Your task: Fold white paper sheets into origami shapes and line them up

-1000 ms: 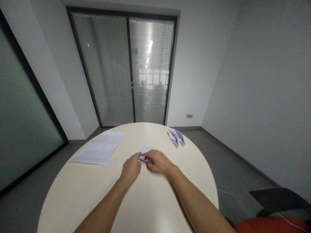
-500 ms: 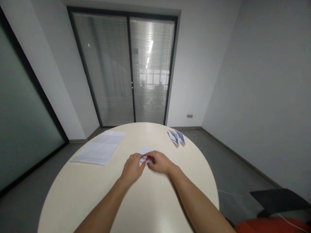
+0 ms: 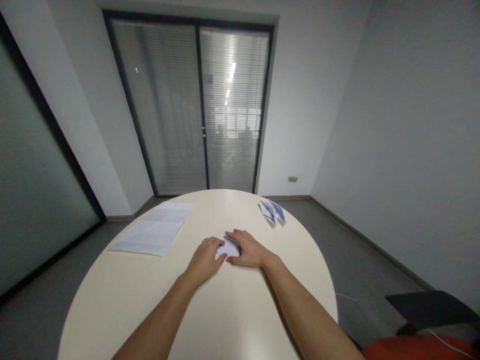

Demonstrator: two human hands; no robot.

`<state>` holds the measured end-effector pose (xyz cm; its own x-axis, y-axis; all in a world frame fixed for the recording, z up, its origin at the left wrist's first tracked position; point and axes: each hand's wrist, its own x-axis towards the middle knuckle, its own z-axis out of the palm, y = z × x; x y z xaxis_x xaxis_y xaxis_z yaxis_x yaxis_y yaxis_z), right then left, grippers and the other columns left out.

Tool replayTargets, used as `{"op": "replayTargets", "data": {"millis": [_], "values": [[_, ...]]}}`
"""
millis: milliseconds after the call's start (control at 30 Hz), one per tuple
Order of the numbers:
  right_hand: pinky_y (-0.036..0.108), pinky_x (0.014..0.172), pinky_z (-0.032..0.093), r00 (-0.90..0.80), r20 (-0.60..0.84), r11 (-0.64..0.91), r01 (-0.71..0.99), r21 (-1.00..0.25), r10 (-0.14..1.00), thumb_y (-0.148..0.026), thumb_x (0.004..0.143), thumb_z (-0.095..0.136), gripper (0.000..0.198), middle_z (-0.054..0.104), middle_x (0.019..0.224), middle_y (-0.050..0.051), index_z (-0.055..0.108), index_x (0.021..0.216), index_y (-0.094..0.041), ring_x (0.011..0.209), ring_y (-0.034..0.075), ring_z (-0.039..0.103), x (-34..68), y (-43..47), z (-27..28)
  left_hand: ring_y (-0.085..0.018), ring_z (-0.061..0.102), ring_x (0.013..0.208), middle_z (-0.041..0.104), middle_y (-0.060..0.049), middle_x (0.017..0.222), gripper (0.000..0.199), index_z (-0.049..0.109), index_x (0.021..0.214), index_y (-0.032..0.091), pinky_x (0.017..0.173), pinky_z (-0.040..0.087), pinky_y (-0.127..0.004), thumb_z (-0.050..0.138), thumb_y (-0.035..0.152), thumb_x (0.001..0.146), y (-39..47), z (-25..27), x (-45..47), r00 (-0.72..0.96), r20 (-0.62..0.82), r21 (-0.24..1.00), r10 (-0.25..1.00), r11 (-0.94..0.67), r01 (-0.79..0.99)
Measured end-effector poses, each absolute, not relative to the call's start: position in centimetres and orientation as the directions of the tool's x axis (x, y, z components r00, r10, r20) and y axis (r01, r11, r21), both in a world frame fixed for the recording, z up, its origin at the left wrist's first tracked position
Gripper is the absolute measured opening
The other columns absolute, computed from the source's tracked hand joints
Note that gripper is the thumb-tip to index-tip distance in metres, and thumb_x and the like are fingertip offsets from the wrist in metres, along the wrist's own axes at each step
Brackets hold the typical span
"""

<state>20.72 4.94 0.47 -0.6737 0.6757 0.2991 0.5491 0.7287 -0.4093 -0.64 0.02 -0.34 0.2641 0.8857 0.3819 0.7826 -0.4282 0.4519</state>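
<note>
A small piece of white folded paper (image 3: 229,247) lies on the round table between my two hands. My left hand (image 3: 205,257) holds its left side, with the thumb at the near edge and the curled fingers on the far left corner. From the right, my right hand (image 3: 247,248) grips the paper, its thumb at the near edge and its fingertips at the far edge. Part of the paper's right side is hidden under the right palm.
On the left of the pale round table (image 3: 210,320) lies a large creased white sheet (image 3: 155,227). Dark-patterned folded paper pieces (image 3: 272,212) rest near its far right edge. A red and black chair (image 3: 431,320) stands at the lower right, beyond the table.
My right hand has opened wider, its fingers and thumb now spread along the paper. The paper's upper face shows larger and plainer between the hands. My left hand has barely moved.
</note>
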Motion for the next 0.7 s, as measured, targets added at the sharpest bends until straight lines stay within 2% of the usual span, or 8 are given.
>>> {"op": "replayTargets", "data": {"millis": [200,433,700], "values": [[0.056,0.115,0.031,-0.671,0.282,0.719,0.564,-0.407,0.686,-0.064,0.075,0.075,0.091,0.054,0.147,0.016,0.047,0.150,-0.019,0.138,0.037,0.045,20.98,5.15,0.31,-0.025,0.059,0.112,0.068,-0.009,0.115,0.027,0.067,0.111,0.020,0.102,0.046,-0.040,0.067,0.023,0.085,-0.05,-0.26,-0.93,0.293,0.372,0.473,0.881,-0.452,0.757],[0.052,0.112,0.037,-0.651,0.334,0.730,0.566,-0.384,0.681,-0.051,0.083,0.072,0.075,0.058,0.142,0.018,0.051,0.146,-0.016,0.133,0.034,0.050,21.08,5.20,0.30,-0.024,0.059,0.111,0.068,-0.008,0.115,0.026,0.066,0.113,0.020,0.102,0.046,-0.040,0.066,0.023,0.087,-0.13,-0.17,-0.98,0.307,0.391,0.465,0.868,-0.474,0.748],[0.057,0.117,0.029,-0.646,0.266,0.696,0.621,-0.361,0.715,-0.048,0.085,0.067,0.073,0.050,0.152,0.016,0.050,0.148,-0.015,0.148,0.040,0.029,20.71,5.00,-0.08,-0.024,0.060,0.112,0.069,-0.009,0.115,0.027,0.067,0.113,0.018,0.103,0.046,-0.040,0.065,0.023,0.086,-0.31,0.13,-0.82,0.307,0.399,0.458,0.864,-0.478,0.749]]}}
